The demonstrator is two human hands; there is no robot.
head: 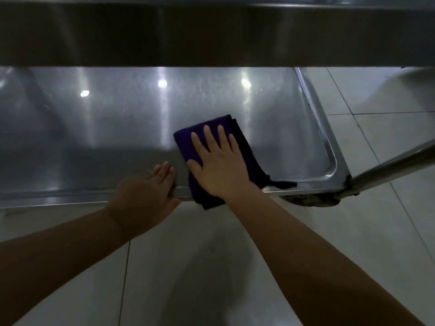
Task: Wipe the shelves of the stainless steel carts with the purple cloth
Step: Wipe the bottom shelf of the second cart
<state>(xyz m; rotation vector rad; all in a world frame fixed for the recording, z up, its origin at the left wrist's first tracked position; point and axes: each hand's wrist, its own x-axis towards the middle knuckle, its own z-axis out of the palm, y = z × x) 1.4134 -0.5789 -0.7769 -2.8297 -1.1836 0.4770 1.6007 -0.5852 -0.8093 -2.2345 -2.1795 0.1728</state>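
Note:
The folded purple cloth lies on the lower stainless steel shelf of the cart, near its front edge, with one end hanging over the rim. My right hand presses flat on the cloth, fingers straight and spread. Just left of the cloth, my left hand rests on the shelf's front rim with its fingers laid flat on the steel.
An upper shelf of the cart overhangs the back of the lower one. A steel leg tube and a caster stand at the right front corner. Pale floor tiles lie around the cart.

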